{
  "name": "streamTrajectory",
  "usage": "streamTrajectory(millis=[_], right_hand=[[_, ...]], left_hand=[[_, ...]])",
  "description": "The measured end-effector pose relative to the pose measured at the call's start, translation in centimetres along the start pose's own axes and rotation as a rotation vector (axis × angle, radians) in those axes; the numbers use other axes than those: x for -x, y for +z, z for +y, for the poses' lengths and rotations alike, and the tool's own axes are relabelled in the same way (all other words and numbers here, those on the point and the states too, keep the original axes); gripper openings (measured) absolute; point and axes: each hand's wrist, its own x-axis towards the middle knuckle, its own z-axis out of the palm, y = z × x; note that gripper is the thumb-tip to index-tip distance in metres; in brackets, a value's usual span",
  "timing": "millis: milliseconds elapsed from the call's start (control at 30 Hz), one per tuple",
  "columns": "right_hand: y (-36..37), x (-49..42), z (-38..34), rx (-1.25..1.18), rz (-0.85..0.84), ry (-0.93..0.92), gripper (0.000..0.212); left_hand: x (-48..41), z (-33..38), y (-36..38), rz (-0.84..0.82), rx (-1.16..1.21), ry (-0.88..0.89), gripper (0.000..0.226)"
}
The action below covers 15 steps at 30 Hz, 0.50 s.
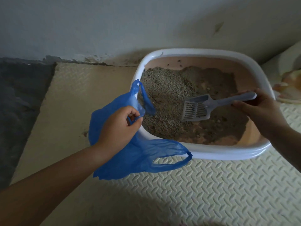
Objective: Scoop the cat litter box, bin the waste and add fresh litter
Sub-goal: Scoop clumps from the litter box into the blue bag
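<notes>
My left hand [119,126] is closed on a thin, crinkled blue plastic carrier bag [130,154], pinching it near its mouth so that one handle loop stands up over the near-left rim of the box and the other trails down onto the floor mat. My right hand [262,110] is wrapped around the handle of a pale grey slotted plastic litter scoop [197,108], whose head rests on the litter, tipped down toward me. The two hands are well apart, one at each side of the white-rimmed, pink-lined plastic litter box [211,154]. Inside it the grey-brown granular cat litter [166,92] is heaped toward the left and far side, with bare pink bottom showing near the front right. The box sits on a cream foam floor mat with a raised tread pattern [211,193], close to a pale wall [114,30].
</notes>
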Motion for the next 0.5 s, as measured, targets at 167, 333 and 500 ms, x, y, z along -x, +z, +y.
streamTrajectory(millis=[167,333,500], right_hand=[[-1.6,-0.1,1.1,0.067,0.145,-0.032,0.021],[-1.8,0.1,2.1,0.182,0.276,-0.003,0.023],[-1.7,0.4,1.3,0.416,0.265,-0.115,0.023]], left_hand=[[-0.7,-0.5,1.2,-0.056,-0.007,-0.010,0.010],[-1.8,-0.9,2.2,-0.065,-0.055,-0.002,0.011],[-2.5,-0.9,2.5,-0.093,-0.180,0.047,0.009]])
